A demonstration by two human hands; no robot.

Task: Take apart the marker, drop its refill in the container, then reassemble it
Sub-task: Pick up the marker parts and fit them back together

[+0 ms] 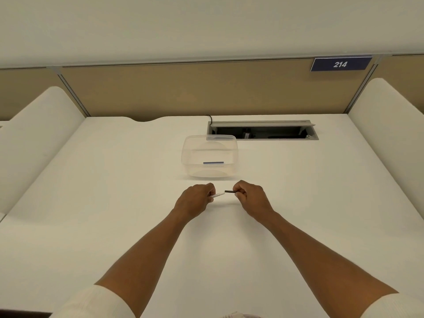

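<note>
We hold the marker over the white tabletop (114,180): our left hand (195,200) pinches the white barrel (218,194), and our right hand (250,197), at 3 o'clock from it, grips the dark piece (230,191), the two parts meeting end to end between them. The clear container (210,156) sits at 12 o'clock from the hands, a blue refill (213,162) lying inside it.
</note>
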